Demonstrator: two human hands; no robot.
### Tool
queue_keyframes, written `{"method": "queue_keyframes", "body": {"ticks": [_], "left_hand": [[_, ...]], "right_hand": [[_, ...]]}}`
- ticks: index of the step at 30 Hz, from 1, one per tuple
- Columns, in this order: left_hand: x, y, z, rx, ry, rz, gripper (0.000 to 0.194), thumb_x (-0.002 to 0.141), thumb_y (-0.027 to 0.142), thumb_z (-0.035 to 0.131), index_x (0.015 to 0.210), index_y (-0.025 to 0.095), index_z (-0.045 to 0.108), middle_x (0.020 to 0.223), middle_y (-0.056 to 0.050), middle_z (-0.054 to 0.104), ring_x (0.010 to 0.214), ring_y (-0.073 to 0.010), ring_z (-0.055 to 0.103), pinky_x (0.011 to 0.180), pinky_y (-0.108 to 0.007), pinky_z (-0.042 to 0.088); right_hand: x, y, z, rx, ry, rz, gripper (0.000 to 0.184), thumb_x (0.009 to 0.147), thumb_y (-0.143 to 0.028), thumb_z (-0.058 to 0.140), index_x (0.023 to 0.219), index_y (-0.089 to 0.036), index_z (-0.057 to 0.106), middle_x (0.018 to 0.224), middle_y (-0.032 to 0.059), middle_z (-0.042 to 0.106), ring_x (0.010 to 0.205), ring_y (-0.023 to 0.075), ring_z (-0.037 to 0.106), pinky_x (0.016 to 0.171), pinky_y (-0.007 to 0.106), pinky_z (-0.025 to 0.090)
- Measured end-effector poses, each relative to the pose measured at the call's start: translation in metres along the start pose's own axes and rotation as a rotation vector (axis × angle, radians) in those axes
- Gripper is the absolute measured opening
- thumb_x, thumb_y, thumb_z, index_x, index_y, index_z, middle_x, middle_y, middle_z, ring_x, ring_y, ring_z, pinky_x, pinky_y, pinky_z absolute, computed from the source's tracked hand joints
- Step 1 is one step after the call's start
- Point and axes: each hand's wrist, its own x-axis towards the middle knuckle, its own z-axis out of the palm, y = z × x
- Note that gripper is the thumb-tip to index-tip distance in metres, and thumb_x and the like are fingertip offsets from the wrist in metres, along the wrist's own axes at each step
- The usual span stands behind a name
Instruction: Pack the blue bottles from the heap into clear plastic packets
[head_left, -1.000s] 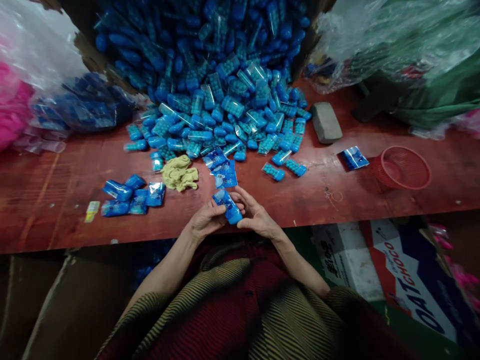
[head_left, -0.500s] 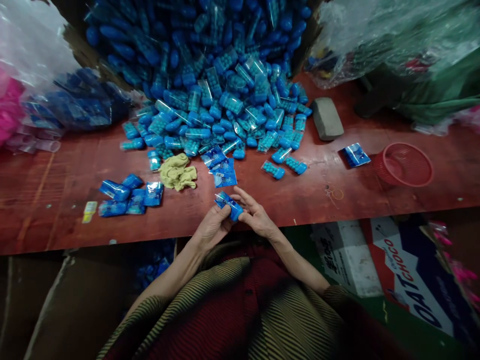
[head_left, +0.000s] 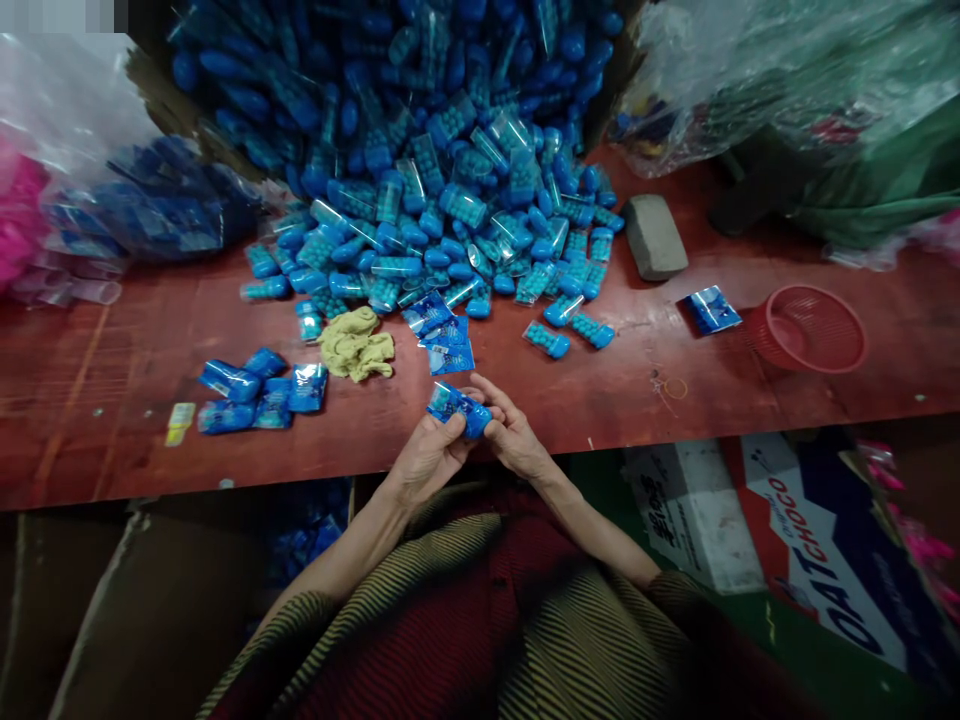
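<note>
at the near edge of the red desk (head_left: 356,425), just in front of the person's striped clothing (head_left: 442,620), both hands are closed around one small blue-wrapped bottle (head_left: 463,410). the left hand (head_left: 427,455) pinches it from below, thumb laid along the printed wrapper, while the right hand (head_left: 519,442) grips the rounded end with thumb and fingers. the piece lies aslant between them, its other end pointing up and to the left; how snugly the wrapper fits cannot be told

just beyond the fingers, a few flat blue wrappers (head_left: 450,350) overlap on the desk, and to their left sits a crumpled yellow-green cloth (head_left: 355,345). farther left, a small cluster of finished-looking blue packets (head_left: 259,390) lies near a yellow and white scrap (head_left: 179,424)

behind all this, a big heap of blue-capped clear bottles (head_left: 450,225) filled with blue beads spills from a dark cardboard box (head_left: 161,95), with two bottles (head_left: 570,337) lying nearer the right hand. to the right are a grey block (head_left: 656,237), another pile of blue wrappers (head_left: 713,310) and a red mesh basket (head_left: 766,342), the pile close beside the basket
</note>
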Motion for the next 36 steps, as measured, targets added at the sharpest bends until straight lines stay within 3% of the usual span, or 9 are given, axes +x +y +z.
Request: {"method": "queue_keyframes", "body": {"ticks": [6,11,15,17,19,21,26,31,36], "left_hand": [[0.003,-0.004,-0.005,0.001,0.069,0.048,0.016,0.075,0.023,0.068,0.086,0.011,0.067,0.083,-0.007,0.071,0.082,-0.0176,0.067,0.086,-0.031,0.051],[-0.01,0.021,-0.015,-0.07,0.184,0.074,0.014,0.08,0.022,0.061,0.089,0.013,0.066,0.082,-0.008,0.072,0.084,-0.0202,0.068,0.089,-0.036,0.05],[-0.031,0.069,-0.046,-0.305,0.447,0.377,0.046,0.089,0.051,0.035,0.093,0.015,0.064,0.081,-0.009,0.072,0.086,-0.0211,0.068,0.085,-0.038,0.052],[-0.039,0.089,-0.062,-0.378,0.511,0.492,0.062,0.087,0.06,0.024,0.101,0.013,0.061,0.084,-0.011,0.072,0.088,-0.0213,0.067,0.081,-0.037,0.054],[-0.041,0.095,-0.068,-0.387,0.566,0.503,0.061,0.089,0.057,0.022,0.1,0.012,0.061,0.077,-0.01,0.071,0.081,-0.0201,0.068,0.076,-0.035,0.055],[-0.036,0.087,-0.063,-0.316,0.538,0.387,0.048,0.092,0.045,0.027,0.097,0.012,0.062,0.069,-0.008,0.07,0.074,-0.0192,0.068,0.076,-0.035,0.054],[-0.005,0.035,-0.034,-0.07,0.356,0.039,0.012,0.084,0.019,0.05,0.086,0.015,0.061,0.062,-0.004,0.068,0.071,-0.0201,0.069,0.079,-0.038,0.052],[0.014,0.015,-0.031,0.023,0.335,0.008,0.009,0.079,0.02,0.059,0.086,0.014,0.059,0.063,-0.005,0.068,0.067,-0.0198,0.069,0.072,-0.033,0.052],[0.02,0.018,-0.032,0.074,0.338,0.047,0.014,0.078,0.022,0.061,0.088,0.014,0.058,0.063,-0.004,0.068,0.063,-0.0185,0.068,0.068,-0.031,0.052]], "right_hand": [[-0.001,-0.001,0.019,-0.154,0.199,-0.05,0.052,0.084,-0.051,0.054,0.127,-0.024,0.052,0.122,0.0069,0.06,0.113,0.0198,0.056,0.099,0.035,0.043],[0.002,-0.01,0.018,-0.246,-0.025,-0.022,0.057,0.084,-0.049,0.053,0.135,-0.026,0.042,0.124,0.0067,0.057,0.104,0.0173,0.059,0.09,0.032,0.048],[0.017,-0.021,0.007,-0.615,0.047,-0.103,0.03,0.086,-0.031,0.053,0.115,-0.023,0.06,0.099,0.0044,0.062,0.079,0.0131,0.058,0.076,0.029,0.049],[0.03,-0.026,0.001,-0.831,0.071,-0.171,0.024,0.087,-0.025,0.051,0.108,-0.02,0.063,0.096,0.0053,0.062,0.083,0.015,0.057,0.081,0.031,0.047],[0.047,-0.03,-0.001,-1.026,0.075,-0.203,0.024,0.088,-0.023,0.05,0.109,-0.019,0.062,0.1,0.0073,0.061,0.093,0.0178,0.056,0.086,0.032,0.044],[0.065,-0.03,0.001,-1.231,0.086,-0.18,0.025,0.089,-0.026,0.05,0.111,-0.018,0.06,0.104,0.0096,0.06,0.098,0.0212,0.053,0.088,0.035,0.043],[0.097,-0.02,0.01,-1.655,0.093,-0.022,0.025,0.091,-0.031,0.045,0.107,-0.018,0.06,0.105,0.0134,0.058,0.096,0.0263,0.049,0.078,0.037,0.041],[0.088,-0.015,0.002,-1.755,-0.01,-0.038,0.031,0.094,-0.018,0.032,0.097,-0.018,0.062,0.098,0.012,0.058,0.093,0.0232,0.049,0.077,0.034,0.038],[0.096,-0.026,-0.012,-1.626,-0.014,-0.067,0.024,0.093,-0.032,0.042,0.102,-0.021,0.062,0.101,0.0083,0.058,0.094,0.0205,0.05,0.076,0.029,0.039]]}}
